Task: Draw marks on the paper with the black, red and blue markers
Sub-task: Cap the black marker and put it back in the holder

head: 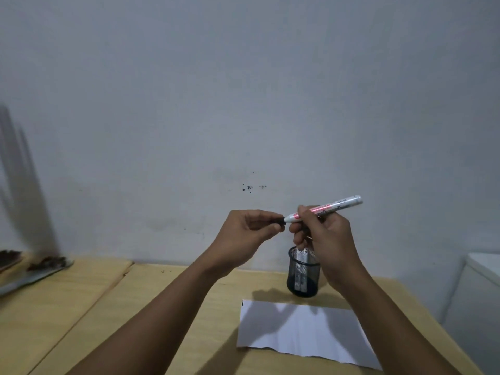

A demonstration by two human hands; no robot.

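Note:
Both hands are raised above the table, in front of the wall. My right hand (322, 234) grips a silver marker (343, 204) by its barrel, its rear end pointing up to the right. My left hand (249, 234) pinches the marker's black cap (281, 221) at the marker's front end. Whether the cap is on or just off, I cannot tell. A white sheet of paper (303, 331) lies on the wooden table below, with one short black mark at its far left corner. Behind the paper stands a black mesh pen cup (303, 277) with other markers inside.
The wooden table (151, 307) meets the pale wall at the back. A metal tray (32, 269) with dark items lies at the far left. A white box-like object (481, 288) stands beside the table on the right.

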